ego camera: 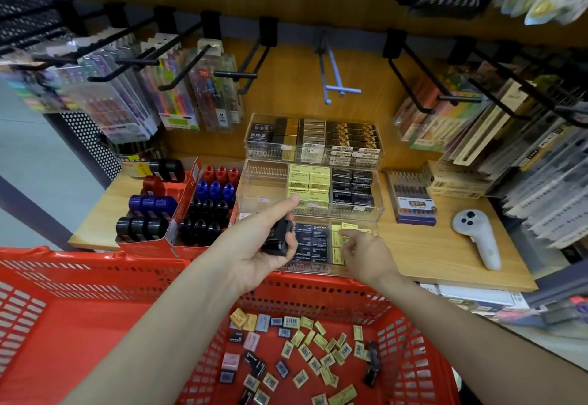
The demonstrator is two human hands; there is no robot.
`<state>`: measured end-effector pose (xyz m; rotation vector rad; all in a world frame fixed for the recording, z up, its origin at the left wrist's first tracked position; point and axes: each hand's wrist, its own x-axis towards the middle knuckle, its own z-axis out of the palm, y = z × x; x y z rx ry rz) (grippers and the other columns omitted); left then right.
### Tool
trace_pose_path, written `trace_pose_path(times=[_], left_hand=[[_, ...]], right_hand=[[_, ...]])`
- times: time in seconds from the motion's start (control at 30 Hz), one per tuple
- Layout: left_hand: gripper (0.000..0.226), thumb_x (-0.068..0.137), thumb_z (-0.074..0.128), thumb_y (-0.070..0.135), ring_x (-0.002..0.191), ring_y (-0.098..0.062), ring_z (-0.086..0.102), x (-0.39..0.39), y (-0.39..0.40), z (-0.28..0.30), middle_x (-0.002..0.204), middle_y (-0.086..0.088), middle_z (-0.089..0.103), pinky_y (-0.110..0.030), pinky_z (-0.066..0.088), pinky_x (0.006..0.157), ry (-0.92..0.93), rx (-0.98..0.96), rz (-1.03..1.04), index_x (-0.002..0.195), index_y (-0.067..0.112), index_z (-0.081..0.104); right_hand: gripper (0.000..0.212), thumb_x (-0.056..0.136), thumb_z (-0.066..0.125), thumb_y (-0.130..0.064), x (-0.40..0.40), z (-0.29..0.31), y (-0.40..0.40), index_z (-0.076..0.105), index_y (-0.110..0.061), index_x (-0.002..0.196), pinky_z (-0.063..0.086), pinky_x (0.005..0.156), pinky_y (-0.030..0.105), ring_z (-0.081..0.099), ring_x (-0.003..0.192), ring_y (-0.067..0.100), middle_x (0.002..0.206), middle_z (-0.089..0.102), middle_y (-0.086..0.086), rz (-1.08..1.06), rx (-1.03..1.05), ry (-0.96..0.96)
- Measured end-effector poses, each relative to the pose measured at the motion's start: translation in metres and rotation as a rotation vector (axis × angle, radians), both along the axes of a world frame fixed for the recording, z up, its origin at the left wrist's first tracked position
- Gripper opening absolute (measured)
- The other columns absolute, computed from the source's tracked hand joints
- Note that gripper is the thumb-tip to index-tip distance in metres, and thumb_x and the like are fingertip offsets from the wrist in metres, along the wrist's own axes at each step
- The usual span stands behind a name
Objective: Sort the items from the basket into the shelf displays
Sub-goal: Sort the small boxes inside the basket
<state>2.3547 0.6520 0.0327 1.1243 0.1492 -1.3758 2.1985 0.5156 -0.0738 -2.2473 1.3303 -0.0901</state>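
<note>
A red plastic basket (95, 302) fills the foreground, with several small yellow, black and pink eraser packs (305, 350) scattered on its floor. My left hand (261, 245) grips a stack of small black packs (280, 237) above the basket's far rim. My right hand (362, 252) reaches into the nearest clear tiered tray (318, 269), its fingertips on a yellow pack (339, 237) beside rows of black packs (310, 240). The middle tier (264, 181) holds yellow and black packs, with a bare left section.
Red cardboard boxes (178, 210) of red, blue and black sharpeners stand left of the trays. A white controller (477, 236) and a pen box (412, 201) lie on the wooden shelf at right. Pen packs hang on black hooks (235, 75) above.
</note>
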Motion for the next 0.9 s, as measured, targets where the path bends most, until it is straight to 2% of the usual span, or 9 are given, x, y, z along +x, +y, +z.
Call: trace_pose_path(times=[0.1,0.17,0.27,0.37,0.43,0.57,0.7,0.8,0.9], left_hand=[[0.039,0.053,0.09,0.022,0.071,-0.018,0.054,-0.003,-0.001,0.0,0.084,-0.01,0.061,-0.021,0.049,0.046,-0.001,0.004,-0.003,0.08,0.008,0.064],[0.038,0.053,0.09,0.023,0.069,-0.018,0.055,-0.005,-0.001,0.001,0.081,-0.009,0.062,-0.021,0.049,0.047,-0.002,0.003,-0.016,0.078,0.008,0.065],[0.039,0.051,0.091,0.022,0.067,-0.018,0.056,-0.006,-0.001,0.001,0.079,-0.009,0.064,-0.022,0.05,0.048,-0.009,0.003,-0.019,0.078,0.009,0.066],[0.039,0.053,0.091,0.022,0.068,-0.018,0.056,-0.005,-0.002,-0.002,0.081,-0.01,0.063,-0.022,0.05,0.049,-0.017,0.02,-0.021,0.08,0.008,0.066],[0.038,0.052,0.091,0.021,0.068,-0.018,0.057,-0.005,-0.002,-0.003,0.081,-0.01,0.064,-0.022,0.05,0.049,-0.02,0.026,-0.025,0.078,0.008,0.066],[0.034,0.049,0.093,0.023,0.065,-0.018,0.058,-0.005,-0.001,-0.003,0.075,-0.01,0.065,-0.022,0.051,0.049,-0.023,0.03,-0.04,0.068,0.008,0.069],[0.045,0.053,0.092,0.032,0.066,-0.018,0.058,-0.006,-0.001,-0.001,0.075,-0.008,0.065,-0.024,0.051,0.051,-0.037,0.018,-0.024,0.083,0.009,0.067],[0.053,0.064,0.087,0.046,0.069,-0.021,0.059,-0.009,0.001,0.001,0.081,-0.012,0.065,-0.026,0.052,0.052,-0.019,0.022,-0.024,0.091,0.006,0.065],[0.047,0.091,0.062,0.047,0.068,-0.025,0.058,-0.014,0.003,0.003,0.08,-0.016,0.067,-0.03,0.051,0.051,0.088,0.007,-0.04,0.105,0.003,0.061]], right_hand=[[0.04,0.097,0.052,-0.011,-0.002,0.003,-0.006,0.055,-0.02,0.136,0.052,0.063,0.024,0.064,0.066,0.015,0.09,0.074,0.002,0.065,-0.02,0.021],[0.044,0.096,0.05,-0.006,-0.006,0.006,-0.009,0.052,-0.021,0.138,0.055,0.061,0.027,0.067,0.067,0.019,0.107,0.071,0.011,0.088,-0.104,0.004],[0.043,0.098,0.048,-0.005,-0.014,0.008,-0.017,0.055,-0.021,0.137,0.06,0.069,0.027,0.071,0.093,0.025,0.137,0.055,0.019,0.099,-0.29,0.092],[0.045,0.096,0.051,-0.002,-0.013,0.005,-0.02,0.055,-0.02,0.137,0.057,0.085,0.026,0.065,0.11,0.023,0.137,0.055,0.013,0.148,-0.346,0.187],[0.049,0.094,0.052,0.002,-0.01,0.003,-0.019,0.057,-0.022,0.136,0.057,0.086,0.031,0.064,0.11,0.027,0.134,0.058,0.013,0.158,-0.359,0.162],[0.037,0.097,0.052,-0.005,-0.005,0.005,-0.015,0.063,-0.019,0.129,0.057,0.086,0.034,0.066,0.107,0.026,0.132,0.06,0.01,0.153,-0.367,0.138],[0.041,0.098,0.052,-0.01,-0.012,0.018,-0.014,0.055,-0.022,0.137,0.053,0.092,0.03,0.064,0.107,0.023,0.137,0.052,0.005,0.191,-0.304,0.153],[0.033,0.097,0.059,-0.019,-0.014,0.054,-0.007,0.058,-0.025,0.13,0.05,0.08,0.015,0.066,0.088,0.005,0.128,0.058,-0.003,0.221,-0.096,-0.111],[0.022,0.094,0.064,-0.027,-0.014,0.096,0.021,0.066,-0.03,0.116,0.057,0.067,0.02,0.072,0.078,0.005,0.106,0.072,-0.01,0.215,0.301,-0.472]])
